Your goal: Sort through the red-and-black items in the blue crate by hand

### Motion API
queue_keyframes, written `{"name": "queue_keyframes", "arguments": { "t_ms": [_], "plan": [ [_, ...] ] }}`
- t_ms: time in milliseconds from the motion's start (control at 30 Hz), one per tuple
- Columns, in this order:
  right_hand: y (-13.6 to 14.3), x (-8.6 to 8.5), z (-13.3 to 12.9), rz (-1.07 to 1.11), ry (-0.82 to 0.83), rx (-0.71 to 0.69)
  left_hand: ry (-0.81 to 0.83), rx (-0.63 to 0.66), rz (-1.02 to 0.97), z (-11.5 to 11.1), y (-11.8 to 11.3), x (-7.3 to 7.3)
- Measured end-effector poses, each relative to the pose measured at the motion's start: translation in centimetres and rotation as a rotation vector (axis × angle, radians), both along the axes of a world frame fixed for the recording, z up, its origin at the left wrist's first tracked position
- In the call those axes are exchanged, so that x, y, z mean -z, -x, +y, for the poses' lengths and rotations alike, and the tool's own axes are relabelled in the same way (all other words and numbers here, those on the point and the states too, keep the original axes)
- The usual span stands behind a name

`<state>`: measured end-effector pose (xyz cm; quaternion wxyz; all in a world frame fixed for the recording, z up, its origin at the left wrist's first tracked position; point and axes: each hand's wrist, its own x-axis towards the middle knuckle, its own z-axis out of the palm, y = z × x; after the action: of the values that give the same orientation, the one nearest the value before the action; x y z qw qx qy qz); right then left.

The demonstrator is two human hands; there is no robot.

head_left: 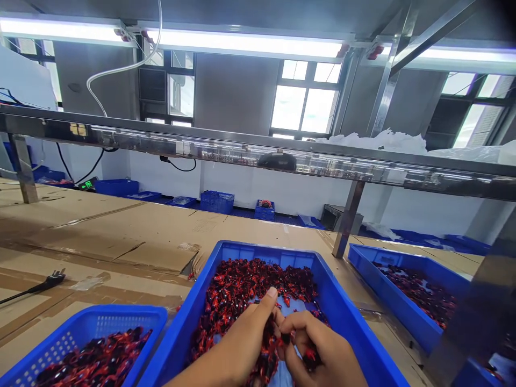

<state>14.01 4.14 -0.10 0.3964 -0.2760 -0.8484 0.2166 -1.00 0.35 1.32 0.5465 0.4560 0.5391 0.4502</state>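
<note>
At the far left, on a bench [141,223] covered in taped cardboard, we see a black plug [54,279] with its prongs pointing away from its cable. Right of it stands a blue basket [161,317] with perforated walls, and in it we find a heap of glossy red-and-black parts [108,360], cut off by the lower edge of our view. Close beside it is a deeper blue tray [274,249] with solid walls; its loose parts [242,277] lie thickest along the left and far sides, leaving a patch of pale bluish floor bare near the middle. Over this tray we have both hands together, fingertips meeting. The left hand [248,336] has its thumb raised and its fingers mostly hidden, so we cannot tell how firmly it grips anything. The right hand [328,346] pinches a small part [285,338] between thumb and forefinger, right where the hands meet; it looks dark and shiny with some red about it, though its exact shape is too small and blurred for us to make out. More red and black shows below the fingers. Past a metal post [349,220], we see another blue tray [360,260] holding similar dark red parts [419,290].
</note>
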Motion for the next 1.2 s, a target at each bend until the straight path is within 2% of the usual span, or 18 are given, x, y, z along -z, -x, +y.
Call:
{"name": "queue_keyframes", "arguments": {
  "t_ms": [33,133,200,300,367,500,567,667,733,833,900,1000,1100,1200],
  "plan": [
    [0.0,-0.1,0.2,0.051,0.147,-0.035,0.006,-0.006,0.001,0.1,0.0,-0.1],
    [0.1,-0.2,1.1,0.231,0.764,-0.23,0.047,0.01,-0.026,0.3,0.1,-0.1],
    [0.0,-0.3,1.7,0.304,1.064,-0.374,0.063,0.044,-0.035,0.5,0.2,0.3],
    [-0.3,-0.8,2.2,0.346,1.292,-0.514,0.037,0.066,-0.012,0.7,0.4,0.7],
    [-0.4,-1.3,2.2,0.39,1.345,-0.559,0.009,0.077,0.013,0.8,0.3,0.6],
    [-0.1,-1.7,2.0,0.433,1.256,-0.518,0.014,0.112,0.032,0.5,0.0,-0.1],
    [0.0,-1.7,1.8,0.383,1.087,-0.417,0.058,0.13,0.025,0.3,-0.1,-0.2],
    [-0.2,-1.8,1.4,0.236,0.695,-0.22,0.076,0.112,-0.051,0.1,-0.3,0.1],
    [-0.4,-1.9,1.1,0.094,0.478,-0.143,0.079,0.114,-0.083,0.1,-0.3,0.3],
    [-0.4,-1.7,0.9,-0.051,0.268,-0.134,0.079,0.147,-0.025,0.2,-0.2,0.6],
    [-0.2,-1.3,0.9,-0.08,0.19,-0.158,0.081,0.129,-0.015,0.1,-0.1,0.7],
    [0.0,-0.8,0.8,-0.072,0.205,-0.169,0.097,0.145,-0.142,0.0,-0.1,0.5],
    [0.0,-0.8,0.5,0.091,0.395,-0.179,0.158,0.201,-0.287,0.1,-0.1,0.2],
    [0.0,-0.8,0.2,0.315,0.58,-0.213,0.154,0.199,-0.413,0.8,0.1,0.4]
  ]
}}
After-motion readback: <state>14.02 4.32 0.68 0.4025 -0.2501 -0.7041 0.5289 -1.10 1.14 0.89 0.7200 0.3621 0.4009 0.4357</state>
